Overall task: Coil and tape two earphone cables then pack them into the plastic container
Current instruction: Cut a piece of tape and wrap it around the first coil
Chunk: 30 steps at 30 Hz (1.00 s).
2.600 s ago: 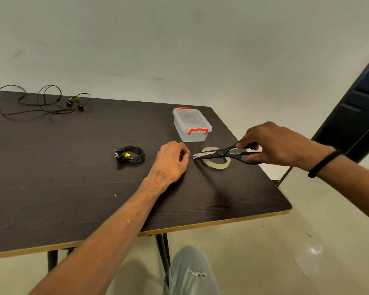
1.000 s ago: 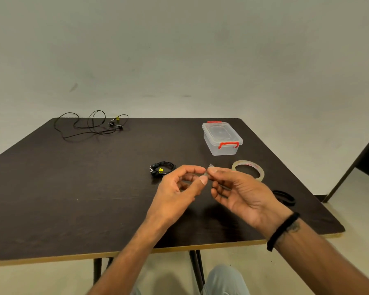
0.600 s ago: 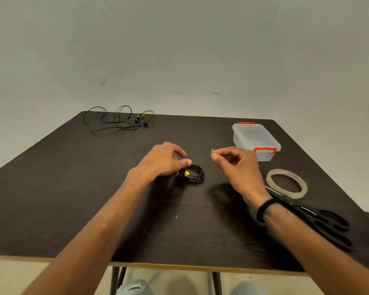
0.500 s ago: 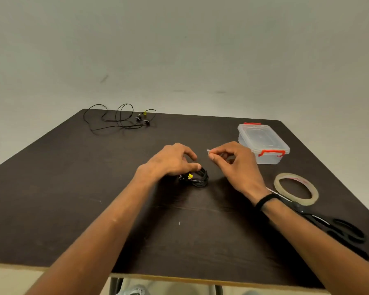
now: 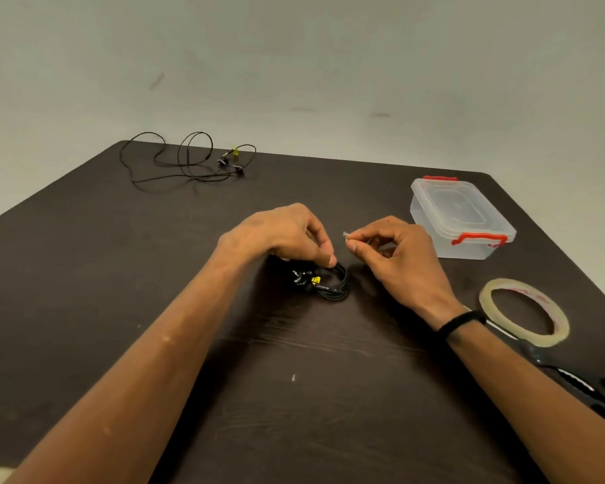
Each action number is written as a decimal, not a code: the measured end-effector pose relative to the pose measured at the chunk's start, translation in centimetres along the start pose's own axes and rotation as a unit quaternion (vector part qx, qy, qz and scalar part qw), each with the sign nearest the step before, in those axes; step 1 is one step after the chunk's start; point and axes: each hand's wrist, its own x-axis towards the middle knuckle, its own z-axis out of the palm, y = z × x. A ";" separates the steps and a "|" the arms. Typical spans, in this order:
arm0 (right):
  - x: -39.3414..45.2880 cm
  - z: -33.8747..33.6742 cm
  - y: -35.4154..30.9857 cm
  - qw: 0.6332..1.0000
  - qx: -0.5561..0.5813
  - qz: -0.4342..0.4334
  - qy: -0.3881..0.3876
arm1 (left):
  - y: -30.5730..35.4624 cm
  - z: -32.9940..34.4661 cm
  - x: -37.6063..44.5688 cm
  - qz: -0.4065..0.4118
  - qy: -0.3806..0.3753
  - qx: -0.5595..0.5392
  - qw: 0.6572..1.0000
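Observation:
A coiled black earphone cable [image 5: 329,286] with a yellow tag lies at the middle of the dark table [image 5: 84,291]. My left hand [image 5: 280,235] pinches the coil's top edge with thumb and fingers. Just right of it, my right hand [image 5: 395,260] pinches a small clear piece of tape [image 5: 345,234] above the coil. A second black earphone cable [image 5: 189,162] lies loose and uncoiled at the far left corner. The clear plastic container [image 5: 461,218] with red latches stands to the right, lid on.
A roll of clear tape [image 5: 524,310] lies flat near the table's right edge. Black scissors [image 5: 580,382] lie closer to me, partly under my right forearm. A pale wall stands behind the table.
My right hand put the scissors down on the table and took the cut tape piece. My left hand went to the coil and gripped it; the right hand brought the tape close.

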 end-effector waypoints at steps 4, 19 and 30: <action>-0.2 0.0 -0.2 1.000 -0.012 -0.014 0.011 | 0.9 0.7 0.0 -0.025 0.044 0.079 0.996; -0.8 -0.4 -0.6 0.995 -0.021 -0.081 0.045 | -1.6 0.9 -1.7 0.102 0.038 -0.172 0.979; -0.2 -2.0 -1.1 0.927 -0.226 -0.292 0.075 | -0.8 1.4 -2.5 0.072 0.015 -0.421 0.904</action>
